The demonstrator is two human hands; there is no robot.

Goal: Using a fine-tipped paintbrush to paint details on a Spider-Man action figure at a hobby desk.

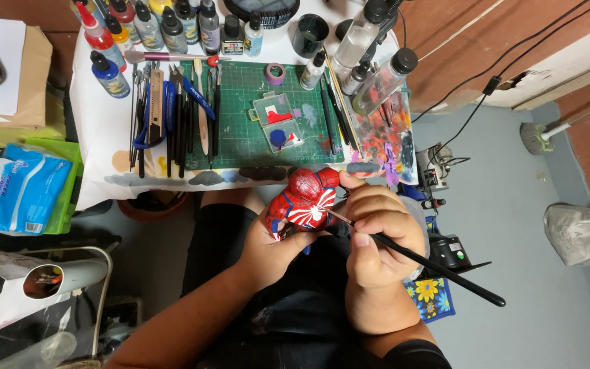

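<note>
My left hand (272, 251) grips a small red and blue figure (306, 199) with white web-like markings, held in front of the table edge. My right hand (378, 236) holds a thin black paintbrush (431, 265), its fine tip touching the figure's right side. The brush handle points down to the right. Both hands sit close together over my lap, the right thumb near the figure's head.
A green cutting mat (247, 113) lies on the white-covered table, with a row of tools (172, 116), a small clear plastic box (278, 123), several paint bottles (138, 27) and a paint-smeared palette (384, 133). A blue wipes pack (18, 191) lies at left.
</note>
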